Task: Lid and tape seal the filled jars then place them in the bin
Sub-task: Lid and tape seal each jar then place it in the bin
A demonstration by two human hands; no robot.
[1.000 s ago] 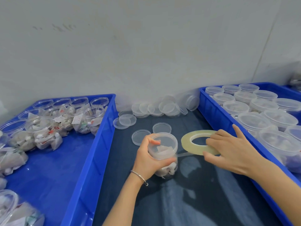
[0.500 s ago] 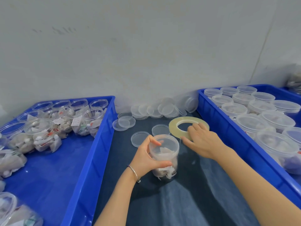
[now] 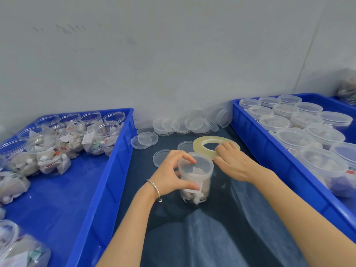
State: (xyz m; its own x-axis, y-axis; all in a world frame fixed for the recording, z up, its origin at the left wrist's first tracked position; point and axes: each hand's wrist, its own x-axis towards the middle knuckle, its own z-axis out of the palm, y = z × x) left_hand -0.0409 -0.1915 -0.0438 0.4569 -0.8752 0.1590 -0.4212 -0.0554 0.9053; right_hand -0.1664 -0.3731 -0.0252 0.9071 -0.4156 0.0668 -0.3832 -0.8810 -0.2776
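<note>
The lidded jar point(image 3: 195, 177) stands on the dark surface point(image 3: 221, 228) between the two bins, my left hand point(image 3: 174, 178) wrapped around it. My right hand point(image 3: 234, 163) grips the tape roll point(image 3: 204, 144) just behind. If my hold loosens, the tape's pull could tip the jar or wrinkle the seal.

Both bare forearms come in from the bottom edge and angle toward the jar point(image 3: 195, 177), so that's my reference. Left hand point(image 3: 169, 177) is wrapped around the jar's left side, thumb across the front low down, index fingertip curled over the lid rim, palm facing right. There's a thin metal bangle point(image 3: 155, 189) on that wrist. Right hand point(image 3: 234, 163) sits just right of and behind the jar, palm down, fingers pinching the tape roll point(image 3: 215, 146) at its near edge, wrist pretty flat.
</note>
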